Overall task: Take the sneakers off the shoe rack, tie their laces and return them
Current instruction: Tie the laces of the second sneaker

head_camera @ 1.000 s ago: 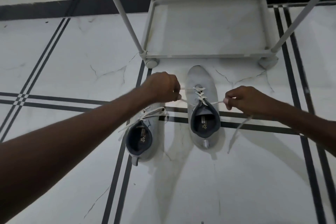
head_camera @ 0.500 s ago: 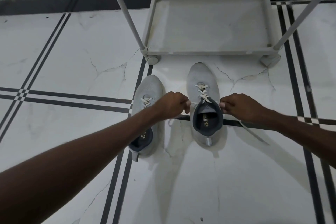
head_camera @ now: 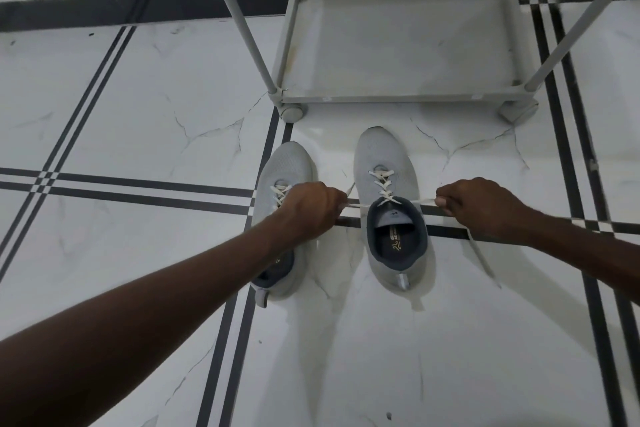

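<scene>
Two grey sneakers sit side by side on a white tiled floor (head_camera: 104, 114), toes pointing at the shoe rack (head_camera: 398, 99) just beyond them. The right sneaker (head_camera: 388, 163) is being laced. The left hand (head_camera: 311, 211) is closed on one lace end and the right hand (head_camera: 485, 208) on the other, each pulled out sideways and taut across the shoe's opening. The left sneaker (head_camera: 287, 166) lies partly hidden under the left forearm, its laces apparently not yet tied.

To do this step well, it seems best to keep even tension on both ends, then cross them low over the tongue before forming loops. The right lace tail (head_camera: 481, 256) trails on the floor and could snag.

The rack's bottom shelf is bare, with open floor on every side of the shoes.
</scene>
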A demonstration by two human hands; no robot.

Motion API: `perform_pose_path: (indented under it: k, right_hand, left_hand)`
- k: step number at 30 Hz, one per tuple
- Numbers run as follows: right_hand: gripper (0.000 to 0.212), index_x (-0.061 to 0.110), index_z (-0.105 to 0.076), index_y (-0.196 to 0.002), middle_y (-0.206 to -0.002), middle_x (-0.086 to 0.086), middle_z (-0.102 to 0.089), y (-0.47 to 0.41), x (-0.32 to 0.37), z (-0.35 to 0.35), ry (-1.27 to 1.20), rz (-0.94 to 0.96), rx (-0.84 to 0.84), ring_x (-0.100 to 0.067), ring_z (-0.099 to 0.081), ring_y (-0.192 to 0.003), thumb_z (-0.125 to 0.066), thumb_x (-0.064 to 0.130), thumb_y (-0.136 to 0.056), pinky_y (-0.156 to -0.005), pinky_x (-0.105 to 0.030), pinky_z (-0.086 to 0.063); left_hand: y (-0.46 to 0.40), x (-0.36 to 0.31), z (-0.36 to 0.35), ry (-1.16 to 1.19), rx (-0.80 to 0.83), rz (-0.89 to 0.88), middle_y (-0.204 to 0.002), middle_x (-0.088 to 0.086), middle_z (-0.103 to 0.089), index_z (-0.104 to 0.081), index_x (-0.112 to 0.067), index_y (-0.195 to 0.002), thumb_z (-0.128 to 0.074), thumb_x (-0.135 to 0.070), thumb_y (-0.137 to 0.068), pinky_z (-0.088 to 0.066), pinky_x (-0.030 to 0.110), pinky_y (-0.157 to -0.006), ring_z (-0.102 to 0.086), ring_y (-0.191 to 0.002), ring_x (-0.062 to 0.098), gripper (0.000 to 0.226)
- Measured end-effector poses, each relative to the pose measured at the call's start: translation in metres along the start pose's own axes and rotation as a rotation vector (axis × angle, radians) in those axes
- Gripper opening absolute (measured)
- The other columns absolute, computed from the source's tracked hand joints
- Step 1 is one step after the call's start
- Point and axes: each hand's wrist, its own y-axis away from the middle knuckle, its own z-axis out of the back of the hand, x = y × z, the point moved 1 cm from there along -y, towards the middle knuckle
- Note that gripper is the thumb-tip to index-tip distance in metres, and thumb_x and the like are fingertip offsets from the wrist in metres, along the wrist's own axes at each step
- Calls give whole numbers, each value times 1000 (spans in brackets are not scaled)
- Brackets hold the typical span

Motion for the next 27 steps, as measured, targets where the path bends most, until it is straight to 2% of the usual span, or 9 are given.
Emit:
perform_pose_path:
  k: [4, 6, 9, 11, 14, 16, 20, 23, 27]
  right_hand:
    - [40, 18, -47, -62, -62, 1, -52, 3, 6, 22, -18, 21, 61, -17, -50, -63, -46, 37, -97, -57, -33, -34]
    - [37, 20, -50, -62, -63, 3, -52, 4, 11, 43, -17, 39, 52, -11, -49, -63, -53, 39, -94, -56, -30, -33]
    - [29, 28, -52, -62, -64, 10, -52, 4, 24, 74, -21, 72, 42, -6, -48, -64, -63, 36, -88, -58, -29, -33]
    - [23, 28, -57, -66, -63, 11, -53, 5, 34, 91, -59, 94, 18, -5, -48, -64, -66, 33, -86, -60, -30, -35]
    - [13, 29, -62, -73, -70, 15, -59, 3, 44, 105, -67, 108, -29, -2, -52, -69, -68, 29, -85, -65, -31, -42]
    - [12, 30, -64, -74, -75, 16, -63, -1, 49, 110, -30, 134, -81, -2, -56, -74, -69, 26, -85, -66, -31, -44]
    - [14, 25, -67, -77, -77, 9, -68, -16, 54, 106, 57, 258, -197, -8, -58, -75, -72, 13, -82, -62, -19, -37]
    - [14, 22, -69, -90, -96, 1, -68, -29, 49, 91, 165, 299, -396, -24, -55, -101, -75, 19, -78, -84, -37, -41]
    - [16, 19, -67, -101, -99, 2, -69, -28, 40, 69, -272, 110, -530, -20, -61, -96, -65, 15, -85, -86, -35, -47]
  left_hand:
    - [-11, 11, 17, -228, -217, -10, -97, 6, -61, -72, -24, -99, -51, -28, -96, -39, 37, -78, -54, -94, 25, 21]
    - [-18, 14, 30, -191, -292, 87, -95, 4, -64, -74, -25, -99, -52, -26, -97, -38, 33, -71, -57, -90, 24, 21]
    - [-29, 5, 41, 130, -412, 227, -85, 0, -74, -75, -23, -95, -58, -32, -95, -49, 31, -65, -69, -77, 21, 19]
    - [-35, -7, 45, 553, -443, 254, -77, -2, -76, -76, -22, -88, -66, -25, -88, -59, 34, -71, -72, -72, 15, 10]
    - [-40, -32, 53, 1078, -327, 192, -86, -3, -77, -77, -19, -89, -69, -17, -85, -59, 30, -82, -72, -82, 9, 10]
    - [-43, -49, 53, 1249, -200, 159, -91, -1, -77, -78, -18, -89, -70, -16, -82, -58, 29, -79, -70, -86, 10, 11]
    - [-43, -68, 45, 1324, -16, 146, -95, 1, -79, -78, -16, -96, -75, -20, -81, -51, 20, -71, -66, -79, 4, 16]
    - [-41, -68, 47, 1336, -21, 141, -93, 5, -79, -74, -9, -99, -72, -20, -86, -46, 16, -63, -64, -70, 1, 17]
    - [-39, -57, 54, 1461, -9, 220, -87, 15, -77, -64, -6, -101, -65, -10, -87, -46, 22, -53, -58, -54, 14, 14]
